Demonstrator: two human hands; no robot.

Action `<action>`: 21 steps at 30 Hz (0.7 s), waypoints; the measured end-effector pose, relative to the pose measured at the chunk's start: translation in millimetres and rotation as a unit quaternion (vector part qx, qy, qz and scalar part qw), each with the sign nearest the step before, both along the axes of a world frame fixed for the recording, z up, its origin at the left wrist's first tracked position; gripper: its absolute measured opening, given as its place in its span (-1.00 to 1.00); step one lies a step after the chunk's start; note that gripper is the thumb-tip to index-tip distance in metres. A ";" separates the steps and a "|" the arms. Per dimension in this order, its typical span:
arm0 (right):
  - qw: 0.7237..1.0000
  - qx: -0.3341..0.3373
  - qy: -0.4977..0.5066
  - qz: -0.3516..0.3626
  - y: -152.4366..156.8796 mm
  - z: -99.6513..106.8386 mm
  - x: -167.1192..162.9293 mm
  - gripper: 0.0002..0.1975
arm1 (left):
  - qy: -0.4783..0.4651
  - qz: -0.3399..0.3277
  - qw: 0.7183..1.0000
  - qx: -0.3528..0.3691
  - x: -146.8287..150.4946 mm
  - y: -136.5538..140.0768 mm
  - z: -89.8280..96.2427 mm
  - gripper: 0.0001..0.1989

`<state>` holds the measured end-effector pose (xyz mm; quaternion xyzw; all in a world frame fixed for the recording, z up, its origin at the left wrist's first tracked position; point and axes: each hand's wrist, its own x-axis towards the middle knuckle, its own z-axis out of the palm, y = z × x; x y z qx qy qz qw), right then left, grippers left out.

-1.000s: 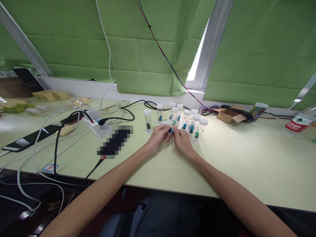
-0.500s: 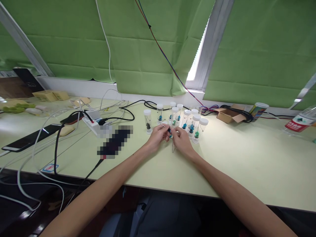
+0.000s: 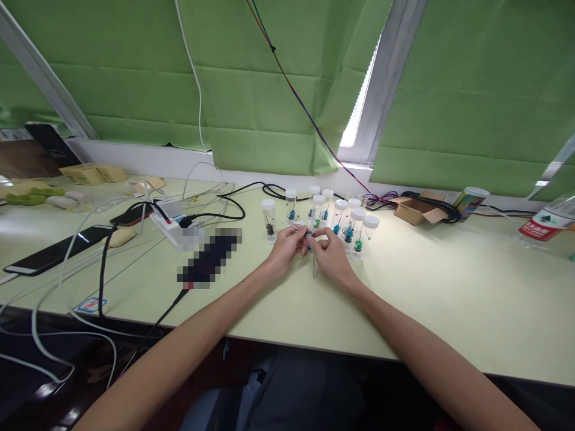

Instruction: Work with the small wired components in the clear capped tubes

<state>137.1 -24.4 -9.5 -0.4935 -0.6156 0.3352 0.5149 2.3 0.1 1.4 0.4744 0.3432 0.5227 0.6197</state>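
Observation:
My left hand (image 3: 286, 248) and my right hand (image 3: 332, 257) meet over the table, fingers closed in a pinch. Between the fingertips is a small blue part (image 3: 309, 236) with thin wire legs, mostly hidden by the fingers. One thin bent wire (image 3: 315, 269) hangs below my right hand, and another sticks out above my left fingers. Several clear tubes with white caps stand just behind the hands: one holding a dark part (image 3: 269, 222) on the left, one holding a green part (image 3: 358, 244) on the right, others with blue parts and wires.
Left of the hands lie a blurred-out dark device (image 3: 211, 258), a white power strip (image 3: 168, 226), a black tablet-like slab (image 3: 58, 250) and tangled cables. To the right are an open cardboard box (image 3: 417, 211), a printed can (image 3: 471, 202) and a bottle with a red label (image 3: 541, 226).
My right fingers have shifted slightly around the blue part, with the index finger more bent. My left hand and the tubes stay where they were.

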 end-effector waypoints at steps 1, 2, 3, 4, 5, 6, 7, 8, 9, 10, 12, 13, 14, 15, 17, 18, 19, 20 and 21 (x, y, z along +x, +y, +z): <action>1.000 0.004 0.005 0.013 -0.5 0.3 -0.3 -0.66 | -0.001 0.004 1.000 0.000 -0.2 0.2 0.3 -0.72; 1.000 0.009 0.012 0.025 -0.8 0.6 -0.5 -0.67 | 0.000 0.005 1.000 -0.001 -0.4 0.1 0.6 -0.72; 0.999 0.014 0.018 0.035 -0.9 0.8 -0.5 -0.67 | 0.003 0.002 1.000 -0.002 -0.7 -0.1 1.0 -0.72; 0.999 0.017 0.023 0.042 -0.7 0.7 -0.5 -0.66 | 0.006 -0.003 1.000 -0.004 -1.0 -0.5 1.5 -0.72; 0.998 0.017 0.026 0.048 -0.3 0.5 -0.4 -0.64 | 0.010 -0.010 1.000 -0.006 -1.3 -1.0 1.9 -0.72; 0.998 0.015 0.028 0.051 0.3 0.1 -0.2 -0.62 | 0.013 -0.016 1.000 -0.007 -1.5 -1.6 2.4 -0.73; 0.998 0.012 0.029 0.054 1.0 -0.5 0.0 -0.60 | 0.015 -0.020 1.000 -0.008 -1.7 -2.1 2.8 -0.73; 0.998 0.011 0.029 0.054 1.8 -1.3 0.2 -0.58 | 0.014 -0.023 1.000 -0.010 -1.8 -2.5 3.2 -0.73; 0.998 0.011 0.028 0.054 2.5 -2.3 0.4 -0.57 | 0.014 -0.025 1.000 -0.012 -1.9 -2.9 3.5 -0.73; 0.998 0.015 0.027 0.053 3.2 -3.2 0.4 -0.56 | 0.012 -0.026 0.999 -0.013 -1.9 -3.2 3.8 -0.73; 0.998 0.025 0.022 0.050 4.5 -5.0 0.5 -0.54 | 0.011 -0.028 0.999 -0.015 -1.9 -3.2 4.0 -0.73; 0.998 0.029 0.020 0.050 5.0 -5.6 0.5 -0.53 | 0.011 -0.029 0.999 -0.015 -1.9 -3.1 3.9 -0.73; 0.998 0.032 0.017 0.048 5.4 -6.2 0.5 -0.52 | 0.011 -0.031 0.999 -0.014 -2.0 -2.8 3.7 -0.73; 0.998 0.033 0.014 0.046 5.9 -6.5 0.5 -0.52 | 0.012 -0.033 0.999 -0.013 -2.0 -2.5 3.4 -0.73; 0.999 0.034 0.007 0.042 6.6 -6.9 0.5 -0.51 | 0.012 -0.036 0.999 -0.010 -2.0 -1.7 2.4 -0.73; 0.999 0.034 0.006 0.040 6.9 -7.0 0.5 -0.51 | 0.012 -0.036 0.999 -0.008 -2.0 -1.3 1.9 -0.72; 0.999 0.034 0.006 0.040 7.1 -7.0 0.5 -0.51 | 0.012 -0.036 0.999 -0.005 -1.9 -1.0 1.4 -0.71; 0.999 0.034 0.008 0.041 7.3 -6.9 0.5 -0.50 | 0.011 -0.036 0.999 -0.003 -1.8 -0.7 0.9 -0.71; 0.998 0.032 0.012 0.044 7.4 -6.6 0.4 -0.50 | 0.010 -0.035 0.999 0.001 -1.7 -0.3 0.4 -0.70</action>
